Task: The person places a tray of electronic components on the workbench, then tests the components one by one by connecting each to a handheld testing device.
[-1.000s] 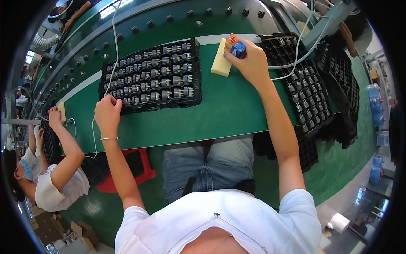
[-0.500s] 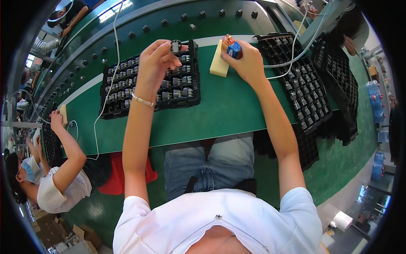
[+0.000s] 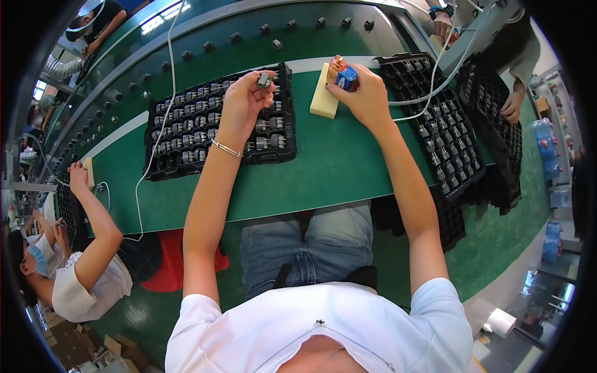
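Note:
My left hand (image 3: 244,105) is raised over the right part of a black tray (image 3: 224,160), which holds rows of small dark-and-silver parts. Between its fingertips it pinches one small cylindrical part (image 3: 263,80) with a grey metallic face. My right hand (image 3: 368,96) grips a blue block-shaped tool (image 3: 345,77) with a coppery orange top. That tool is held just above or against a pale yellow block (image 3: 324,102) lying on the green table (image 3: 329,161); contact cannot be made out. The fingers' far side is hidden.
A second black tray (image 3: 449,143) of parts with metal prongs lies to the right, with stacked trays (image 3: 497,118) beyond it. Small parts (image 3: 277,44) sit along the green line at the back. White cables (image 3: 169,74) cross the table. Co-workers sit left and stand right.
My left hand has moved slightly right and down with the small part, which is now turned at another angle. My right hand stays nearly in place. At far right, a co-worker's hand reaches the stacked trays.

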Available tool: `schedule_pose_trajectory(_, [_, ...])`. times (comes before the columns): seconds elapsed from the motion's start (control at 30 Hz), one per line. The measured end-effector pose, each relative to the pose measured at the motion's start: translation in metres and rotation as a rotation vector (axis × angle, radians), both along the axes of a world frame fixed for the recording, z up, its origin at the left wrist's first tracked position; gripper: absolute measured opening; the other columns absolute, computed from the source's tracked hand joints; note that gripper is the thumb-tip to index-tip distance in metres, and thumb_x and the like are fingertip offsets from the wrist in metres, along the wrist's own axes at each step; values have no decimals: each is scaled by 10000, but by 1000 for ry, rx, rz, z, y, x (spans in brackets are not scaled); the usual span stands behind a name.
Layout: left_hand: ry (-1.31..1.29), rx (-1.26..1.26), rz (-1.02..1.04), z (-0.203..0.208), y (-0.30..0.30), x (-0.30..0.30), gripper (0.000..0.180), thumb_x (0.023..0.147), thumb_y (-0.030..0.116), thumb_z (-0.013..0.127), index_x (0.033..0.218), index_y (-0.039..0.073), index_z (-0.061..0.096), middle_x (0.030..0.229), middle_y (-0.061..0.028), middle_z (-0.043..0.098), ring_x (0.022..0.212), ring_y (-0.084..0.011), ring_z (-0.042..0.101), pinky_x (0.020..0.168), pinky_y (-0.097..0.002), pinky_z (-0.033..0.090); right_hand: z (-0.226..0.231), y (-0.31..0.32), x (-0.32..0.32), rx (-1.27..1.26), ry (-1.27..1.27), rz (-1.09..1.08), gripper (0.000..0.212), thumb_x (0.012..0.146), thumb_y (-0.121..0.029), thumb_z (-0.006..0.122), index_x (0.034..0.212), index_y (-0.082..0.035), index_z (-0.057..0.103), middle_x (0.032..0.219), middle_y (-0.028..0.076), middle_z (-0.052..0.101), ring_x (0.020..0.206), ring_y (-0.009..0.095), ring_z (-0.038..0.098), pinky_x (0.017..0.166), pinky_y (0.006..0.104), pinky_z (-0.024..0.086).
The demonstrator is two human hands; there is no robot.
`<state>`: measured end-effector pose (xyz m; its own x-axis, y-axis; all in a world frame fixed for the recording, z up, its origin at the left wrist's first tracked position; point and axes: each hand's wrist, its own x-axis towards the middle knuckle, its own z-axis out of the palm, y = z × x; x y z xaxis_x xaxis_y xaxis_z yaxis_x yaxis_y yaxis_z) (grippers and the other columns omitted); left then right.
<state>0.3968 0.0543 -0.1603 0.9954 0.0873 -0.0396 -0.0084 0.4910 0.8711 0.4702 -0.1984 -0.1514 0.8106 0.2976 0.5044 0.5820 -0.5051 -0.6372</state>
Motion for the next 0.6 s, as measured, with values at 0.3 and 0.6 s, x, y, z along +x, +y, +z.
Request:
schedule_pose_trajectory(0.3, [-44,-18,72,0,-2,-2,195,994,241,591,962,48,581,748,-85,661,565,-132,604,532,-235,497,12,39,52,-117,-58,2,375,713,-352,782,891,-62,625,743,126,651,669,302,635,640,396,497])
schedule_pose_trajectory(0.6, [-19,12,67,1,-5,-3,181,967,216,633,1008,46,588,770,-77,670,574,-101,598,551,-212,494,-1,95,135,-282,-1,-144,498,698,-415,723,1073,-93,659,897,219,701,871,404,677,759,484,527])
